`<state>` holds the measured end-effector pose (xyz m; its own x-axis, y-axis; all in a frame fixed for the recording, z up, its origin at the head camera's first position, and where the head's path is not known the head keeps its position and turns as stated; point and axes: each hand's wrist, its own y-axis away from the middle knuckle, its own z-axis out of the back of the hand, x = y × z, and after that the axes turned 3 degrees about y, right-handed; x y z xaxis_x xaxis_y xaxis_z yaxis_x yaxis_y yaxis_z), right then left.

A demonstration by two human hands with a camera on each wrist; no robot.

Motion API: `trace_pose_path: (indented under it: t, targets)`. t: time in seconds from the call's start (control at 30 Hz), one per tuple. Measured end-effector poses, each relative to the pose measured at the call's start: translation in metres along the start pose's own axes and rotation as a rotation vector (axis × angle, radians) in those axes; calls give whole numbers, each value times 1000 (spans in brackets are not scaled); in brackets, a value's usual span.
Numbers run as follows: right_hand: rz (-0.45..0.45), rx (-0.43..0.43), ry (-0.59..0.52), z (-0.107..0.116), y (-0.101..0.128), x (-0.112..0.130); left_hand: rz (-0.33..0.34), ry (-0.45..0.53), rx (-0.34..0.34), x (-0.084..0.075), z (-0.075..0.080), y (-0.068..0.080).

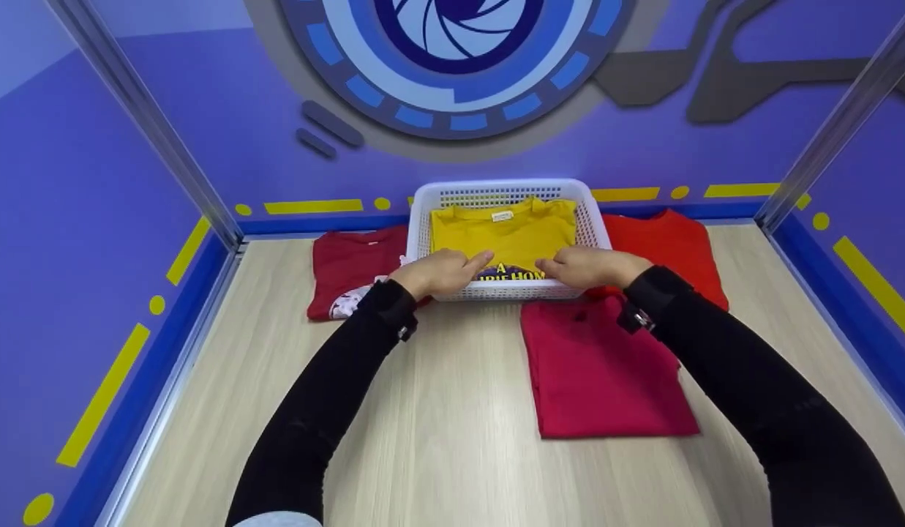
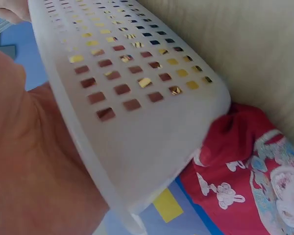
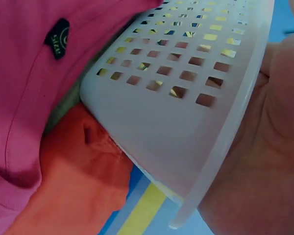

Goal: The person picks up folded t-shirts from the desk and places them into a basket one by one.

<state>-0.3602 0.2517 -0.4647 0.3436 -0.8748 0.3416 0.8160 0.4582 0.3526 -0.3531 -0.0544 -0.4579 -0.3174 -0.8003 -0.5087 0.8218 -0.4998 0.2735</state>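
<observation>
A folded yellow T-shirt (image 1: 507, 238) with a printed front lies in a white perforated plastic basket (image 1: 505, 291). My left hand (image 1: 443, 272) reaches over the basket's near rim and grips the shirt's near left part, thumb on top. At the near right part my right hand (image 1: 585, 266) holds it the same way. The fingers of both hands are largely hidden inside the basket. In the left wrist view, skin shows through the holes of the basket wall (image 2: 152, 142). The right wrist view likewise has the palm behind the basket wall (image 3: 157, 127).
Left of the basket lies a dark red garment (image 1: 353, 271) with a white patterned part. An orange-red garment (image 1: 668, 252) lies on its right. Nearer, a folded crimson garment (image 1: 606, 380) rests on the wooden table (image 1: 437, 439). Purple-blue panels (image 1: 364, 176) enclose the back and sides.
</observation>
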Motion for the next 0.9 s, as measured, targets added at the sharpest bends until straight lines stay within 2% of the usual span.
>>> trace_pose_path:
  t: [0.1, 0.2, 0.27, 0.33, 0.43, 0.5, 0.6, 0.77, 0.9]
  targets:
    - [94, -147, 10, -3, 4, 3, -138, -20, -160, -9, -3, 4]
    - [208, -359, 8, -4, 17, 10, -281, -32, -318, -26, -8, 14]
    - [255, -483, -13, -5, 31, 16, -349, -44, -367, -40, -15, 24]
    - [280, -552, -27, -8, 47, 19, -422, -76, -360, -52, -25, 34]
    - [277, -518, -36, -17, 70, 17, -498, -149, -271, -66, -47, 44]
    - [255, -418, -19, -25, 82, 9, -524, -212, -206, -70, -64, 44]
    - [216, -303, 46, -38, 95, -8, -492, -300, -134, -72, -89, 40]
    - [115, -240, 171, -57, 111, -40, -447, -420, -132, -66, -123, 28]
    - [40, -184, 191, -68, 117, -55, -420, -430, -164, -62, -134, 23]
